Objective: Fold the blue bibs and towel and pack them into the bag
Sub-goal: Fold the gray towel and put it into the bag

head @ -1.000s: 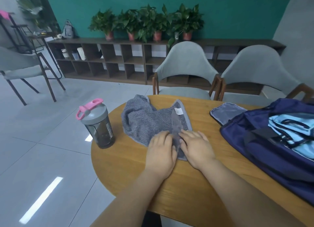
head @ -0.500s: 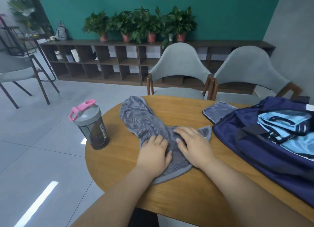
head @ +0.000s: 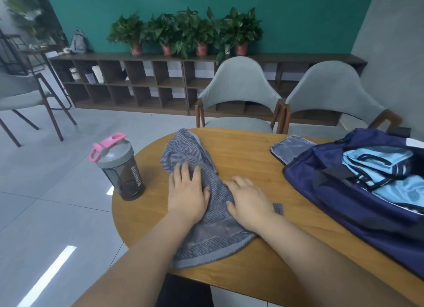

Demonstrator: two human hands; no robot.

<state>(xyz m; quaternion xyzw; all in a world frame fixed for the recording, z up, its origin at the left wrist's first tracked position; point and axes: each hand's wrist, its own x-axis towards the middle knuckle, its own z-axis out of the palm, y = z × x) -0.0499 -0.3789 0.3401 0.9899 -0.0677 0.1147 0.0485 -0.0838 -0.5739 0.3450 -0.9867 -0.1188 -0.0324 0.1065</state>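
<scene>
the grey striped towel (head: 215, 238) is lying on the round wooden table (head: 247, 150), in the centre of the frame, and both hands are resting on top of it. the left hand (head: 187, 192) is pressing it with the palm down and the fingers stretched. the right hand (head: 249, 202) is lying just beside, also flat, with the fingers pointing to the upper left; neither hand is gripping the cloth.

the long axis of the towel is running from the upper left part of the table down to the near edge at the bottom centre, so it is passing under both palms. one small corner is sticking out to the right of the right hand. the far end is reaching beyond the fingertips of the left hand.

the dark blue bag (head: 344, 203) is standing open at the right side of the frame, apart from the towel, and the light blue bibs (head: 376, 164) are already lying inside. the right hand is the nearer one to the bag, so i am judging that the folded towel should be travelling to the right. the shaker bottle (head: 121, 169) is standing at the left, near the left hand.
</scene>
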